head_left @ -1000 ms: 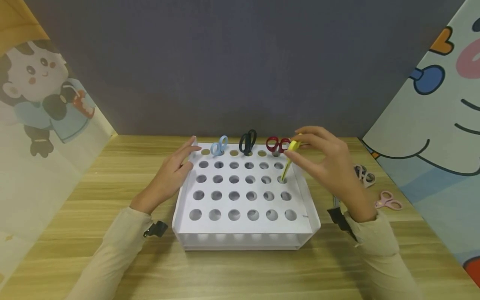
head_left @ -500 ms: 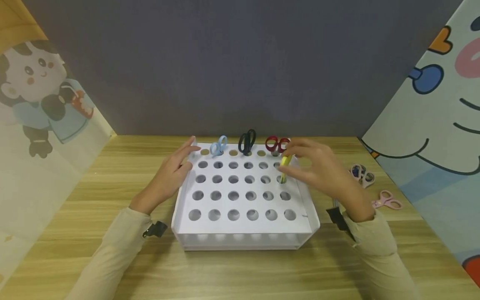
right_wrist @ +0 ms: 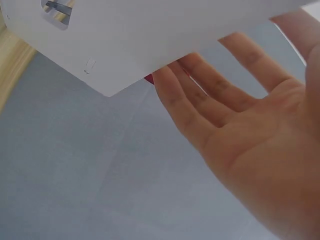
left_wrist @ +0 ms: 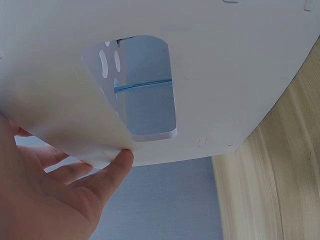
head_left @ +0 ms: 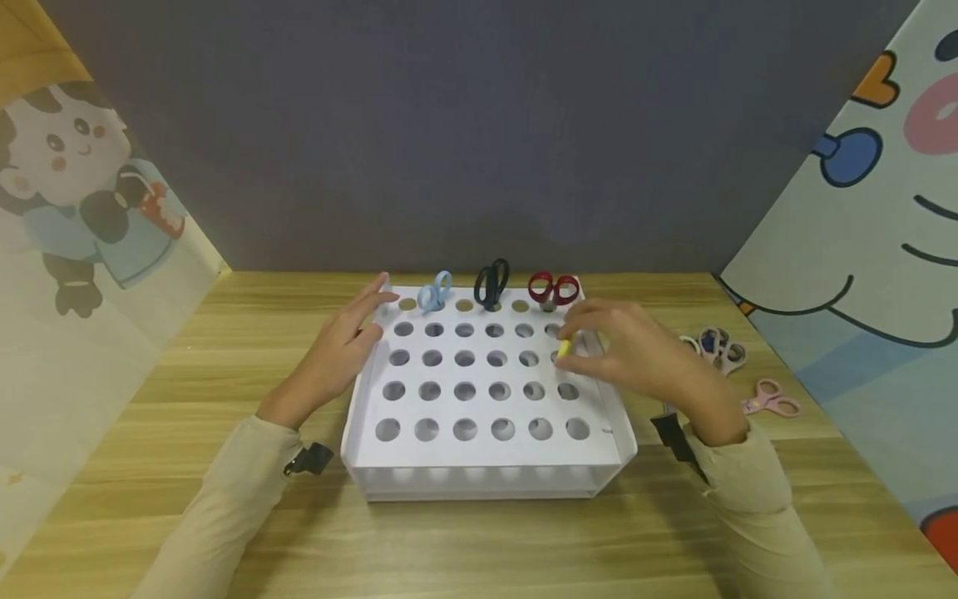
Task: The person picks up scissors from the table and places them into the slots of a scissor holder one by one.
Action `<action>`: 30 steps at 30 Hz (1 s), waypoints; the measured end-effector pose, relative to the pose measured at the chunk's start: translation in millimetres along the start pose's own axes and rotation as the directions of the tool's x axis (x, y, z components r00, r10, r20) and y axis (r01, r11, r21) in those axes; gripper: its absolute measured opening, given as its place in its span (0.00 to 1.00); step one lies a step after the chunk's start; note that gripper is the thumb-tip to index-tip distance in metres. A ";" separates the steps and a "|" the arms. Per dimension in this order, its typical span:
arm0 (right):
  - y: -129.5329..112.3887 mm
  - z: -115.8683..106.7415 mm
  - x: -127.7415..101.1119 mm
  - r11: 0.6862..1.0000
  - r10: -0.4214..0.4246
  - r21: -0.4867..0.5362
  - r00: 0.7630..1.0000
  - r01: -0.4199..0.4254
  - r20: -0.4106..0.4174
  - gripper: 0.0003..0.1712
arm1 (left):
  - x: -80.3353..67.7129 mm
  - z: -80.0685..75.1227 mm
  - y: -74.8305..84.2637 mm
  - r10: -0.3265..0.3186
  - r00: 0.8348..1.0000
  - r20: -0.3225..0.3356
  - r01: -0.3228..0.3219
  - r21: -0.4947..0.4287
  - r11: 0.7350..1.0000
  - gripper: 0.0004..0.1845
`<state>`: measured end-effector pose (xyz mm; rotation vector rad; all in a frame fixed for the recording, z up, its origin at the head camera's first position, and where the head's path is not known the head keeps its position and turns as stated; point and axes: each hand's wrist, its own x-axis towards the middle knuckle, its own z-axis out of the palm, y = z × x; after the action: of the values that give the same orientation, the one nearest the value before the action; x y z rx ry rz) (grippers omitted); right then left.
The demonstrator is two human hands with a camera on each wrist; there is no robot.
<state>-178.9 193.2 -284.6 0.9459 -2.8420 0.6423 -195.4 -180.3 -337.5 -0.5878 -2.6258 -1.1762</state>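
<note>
1. Sunk lower since 1 s ago: yellow scissors [head_left: 565,347] now mostly down a right-column hole of white rack [head_left: 479,453].
2. Left hand [head_left: 340,349], fingers spread, steadies rack's left edge.
3. Right hand [head_left: 636,358] pinches yellow handle; probably light, stiff, slick plastic, so grip the handle loops.

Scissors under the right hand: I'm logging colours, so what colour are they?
Yellow; the head view shows the scissors best, beneath the right hand.
</note>
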 end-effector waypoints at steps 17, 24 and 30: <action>39.8 -25.1 -11.8 0.999 -0.039 0.017 0.981 0.043 -0.191 0.11 | 0.5 0.1 -2.1 -0.003 1.000 -0.001 0.003 -0.002 1.000 0.23; 58.6 -23.7 -18.3 0.998 0.063 0.015 0.986 -0.061 -0.154 0.16 | -0.6 0.6 -2.6 -0.003 1.000 -0.008 0.003 0.005 1.000 0.23; 87.3 -26.3 -26.3 0.980 0.189 -0.031 0.973 -0.195 -0.131 0.22 | 1.1 1.7 -3.3 0.002 1.000 -0.011 -0.002 0.002 1.000 0.23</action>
<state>-210.6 281.7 -297.8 0.6046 -2.8413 0.6302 -197.9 -180.8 -340.5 -0.5817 -2.6161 -1.1733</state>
